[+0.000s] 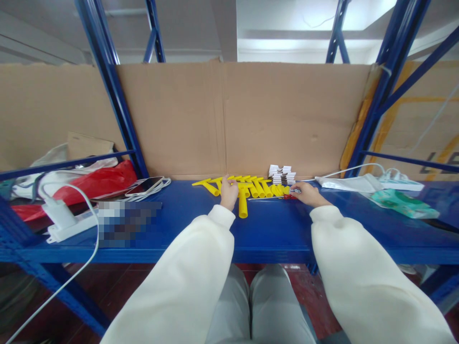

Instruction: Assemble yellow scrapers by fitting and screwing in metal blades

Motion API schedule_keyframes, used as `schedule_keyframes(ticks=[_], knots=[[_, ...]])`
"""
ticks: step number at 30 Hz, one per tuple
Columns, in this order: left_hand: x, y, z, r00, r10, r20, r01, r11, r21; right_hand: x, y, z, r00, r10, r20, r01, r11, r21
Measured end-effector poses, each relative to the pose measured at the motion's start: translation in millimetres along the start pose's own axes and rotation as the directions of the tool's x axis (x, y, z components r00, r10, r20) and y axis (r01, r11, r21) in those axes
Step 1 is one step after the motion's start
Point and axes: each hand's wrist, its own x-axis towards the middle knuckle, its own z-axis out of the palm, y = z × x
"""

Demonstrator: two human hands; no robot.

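My left hand (pixel 229 192) has its fingers curled at the left end of a yellow T-shaped plastic piece (pixel 243 203), whose thick round stem points toward me. Behind it, more yellow T-shaped pieces (pixel 264 188) lie in a row, stems toward the front. Several round yellow parts (pixel 278 190) sit at the row's right end. Beside them my right hand (pixel 305 193) is closed, its fingertips pinched around a small shiny part too small to name. A bit of red shows just under those fingers. White parts with dark bits (pixel 282 174) are stacked behind.
Everything lies on a blue metal shelf (pixel 186 229) backed by a cardboard panel (pixel 229 119). At left are a white power strip (pixel 73 227), cables, a phone (pixel 144 186) and a red bag (pixel 96 184). A green packet (pixel 404 203) and another power strip (pixel 401 184) are at right.
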Motion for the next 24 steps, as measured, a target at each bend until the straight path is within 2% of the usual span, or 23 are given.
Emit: schedule_keyframes(ticks=[3,10,17,20,24], knots=[[-2,2,1.9,0.995,-0.083,-0.050,0.081,0.996,-0.035,7,-1,2,0.996,0.061,-0.062,-0.060,0.998,0.019],[-7,4,5.5,0.993,-0.115,-0.025,0.110,0.984,-0.140,42,-4,2,0.963,0.164,-0.214,-0.128,0.977,0.171],[-18,16,4.2,0.983,-0.183,-0.016,0.174,0.957,-0.232,81,-15,9,0.885,0.394,-0.247,-0.354,0.915,0.192],[-22,23,2.1,0.977,-0.214,0.013,0.211,0.946,-0.245,101,-11,18,0.863,0.443,-0.245,-0.385,0.888,0.251],[-28,34,-0.5,0.969,-0.247,-0.004,0.236,0.932,-0.276,122,-4,29,0.866,0.451,-0.214,-0.395,0.881,0.259]])
